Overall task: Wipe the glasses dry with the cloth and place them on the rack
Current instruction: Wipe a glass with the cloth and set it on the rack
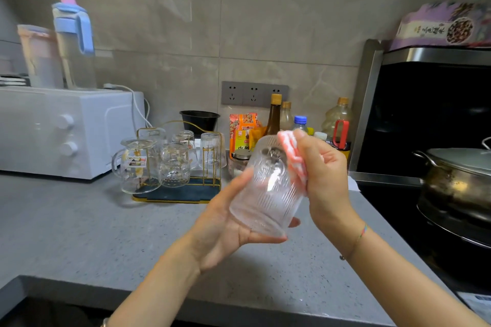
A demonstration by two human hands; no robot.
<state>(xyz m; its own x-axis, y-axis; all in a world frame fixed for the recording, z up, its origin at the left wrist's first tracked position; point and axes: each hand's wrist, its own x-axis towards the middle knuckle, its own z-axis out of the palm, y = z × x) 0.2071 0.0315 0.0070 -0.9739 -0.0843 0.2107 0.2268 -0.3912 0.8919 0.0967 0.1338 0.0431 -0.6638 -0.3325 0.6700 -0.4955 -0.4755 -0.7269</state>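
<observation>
Print on the purple package (441, 25) atop the hood and on the orange bag (243, 131) is too blurred to read. The ribbed glass (265, 188) is held above the bench (79, 225), its long axis tilted; which end is the mouth is unclear. The left hand (225, 223) cups its lower end, fingers curled around it, while the right hand (322, 172) has its fingers pinching a pink-and-white cloth (292, 154) against the upper end; the rack (180, 167) beyond the fingertips holds other glasses.

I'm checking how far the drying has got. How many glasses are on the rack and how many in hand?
On the rack: 5 glasses
In the left hand: 1 glass, with the right hand pressing the cloth to it
Total: 6
</observation>
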